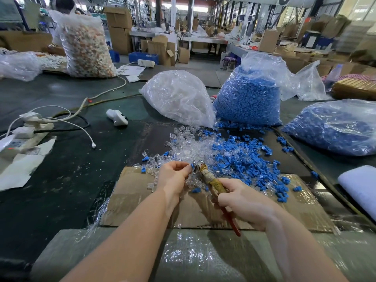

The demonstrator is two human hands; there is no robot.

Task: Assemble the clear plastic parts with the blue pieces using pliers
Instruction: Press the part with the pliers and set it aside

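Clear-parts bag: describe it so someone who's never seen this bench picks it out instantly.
Start at the cardboard sheet under the hands, where loose clear and blue pieces are spilled. At its far edge two plastic bags sit side by side; the clear-parts bag is the left one, slumped on its side. Its contents look whitish and see-through, while the upright bag of blue pieces beside it is solid blue.

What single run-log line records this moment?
left hand: pinches blue piece | right hand: grips pliers | pliers head at piece | loose parts on cardboard
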